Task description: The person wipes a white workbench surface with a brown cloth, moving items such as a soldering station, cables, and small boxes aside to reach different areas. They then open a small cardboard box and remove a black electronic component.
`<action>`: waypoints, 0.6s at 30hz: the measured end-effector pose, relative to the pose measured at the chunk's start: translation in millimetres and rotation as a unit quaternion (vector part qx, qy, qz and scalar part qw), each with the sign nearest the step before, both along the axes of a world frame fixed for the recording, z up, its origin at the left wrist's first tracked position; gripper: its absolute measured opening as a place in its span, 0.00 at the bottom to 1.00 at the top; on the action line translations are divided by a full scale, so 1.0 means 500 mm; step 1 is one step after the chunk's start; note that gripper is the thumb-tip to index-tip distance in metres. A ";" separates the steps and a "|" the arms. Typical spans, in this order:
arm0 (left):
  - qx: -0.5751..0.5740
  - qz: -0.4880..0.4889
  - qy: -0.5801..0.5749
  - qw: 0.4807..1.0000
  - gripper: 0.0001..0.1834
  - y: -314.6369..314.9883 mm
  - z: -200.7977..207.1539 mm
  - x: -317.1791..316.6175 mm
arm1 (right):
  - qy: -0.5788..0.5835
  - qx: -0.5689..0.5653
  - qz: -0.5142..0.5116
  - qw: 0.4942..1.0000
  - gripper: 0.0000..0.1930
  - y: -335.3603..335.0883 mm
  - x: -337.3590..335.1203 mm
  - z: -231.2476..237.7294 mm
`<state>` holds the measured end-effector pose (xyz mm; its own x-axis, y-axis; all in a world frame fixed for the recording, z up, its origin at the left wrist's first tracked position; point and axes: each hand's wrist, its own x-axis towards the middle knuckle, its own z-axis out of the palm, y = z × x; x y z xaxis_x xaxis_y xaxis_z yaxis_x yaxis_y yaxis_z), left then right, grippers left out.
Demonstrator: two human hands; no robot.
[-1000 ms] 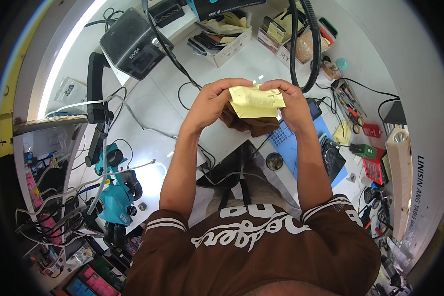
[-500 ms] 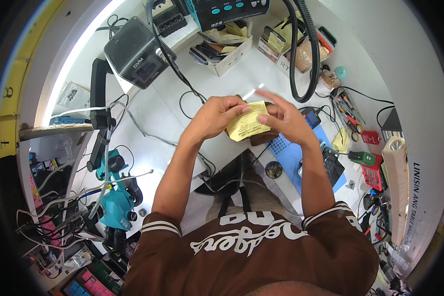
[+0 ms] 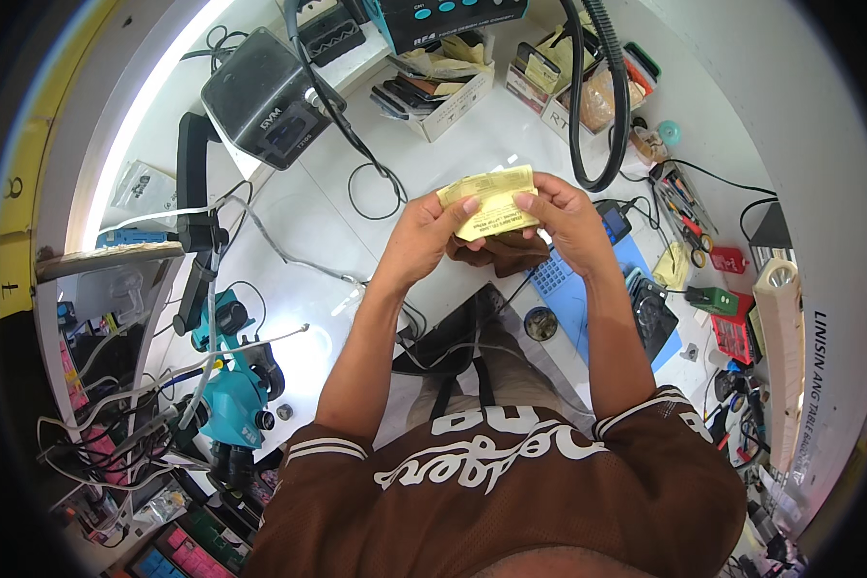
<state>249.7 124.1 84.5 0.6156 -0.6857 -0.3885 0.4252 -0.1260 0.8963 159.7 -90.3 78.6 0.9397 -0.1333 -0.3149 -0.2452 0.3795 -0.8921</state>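
Observation:
A yellow printed paper slip (image 3: pixel 496 204), creased across its upper part, is stretched between my two hands above the worktable. My left hand (image 3: pixel 432 229) pinches its left side with the thumb on top. On the other side, my right hand (image 3: pixel 566 222) grips the slip, its thumb also on the printed face. Beneath the slip, a brown folded thing (image 3: pixel 512 254) shows, perhaps a wallet or cloth; its kind and how it is held are partly hidden by the paper and fingers.
A blue work mat (image 3: pixel 573 306) with a phone-like device lies right of my hands. Scissors (image 3: pixel 700 249) and tweezers are farther right. Boxes of phones (image 3: pixel 453 106) stand at the back. A teal microscope (image 3: pixel 233 409) is at left, and a thick black hose (image 3: pixel 576 125) hangs ahead.
My right hand has come down from its blurred, raised-finger pose and now holds the slip's right side. The slip has opened wider, its upper part now visible.

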 end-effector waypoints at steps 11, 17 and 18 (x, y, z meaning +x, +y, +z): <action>-0.058 0.003 -0.152 0.987 0.19 0.039 -0.021 0.032 | -0.003 -0.006 0.072 0.997 0.12 -0.042 0.010 -0.035; 0.082 -0.081 -0.102 0.988 0.18 0.003 -0.016 0.020 | -0.002 0.020 0.066 0.998 0.13 0.005 0.030 0.052; 0.083 -0.048 -0.109 0.989 0.18 -0.002 -0.013 0.014 | -0.023 -0.055 0.061 0.996 0.12 0.006 0.028 0.055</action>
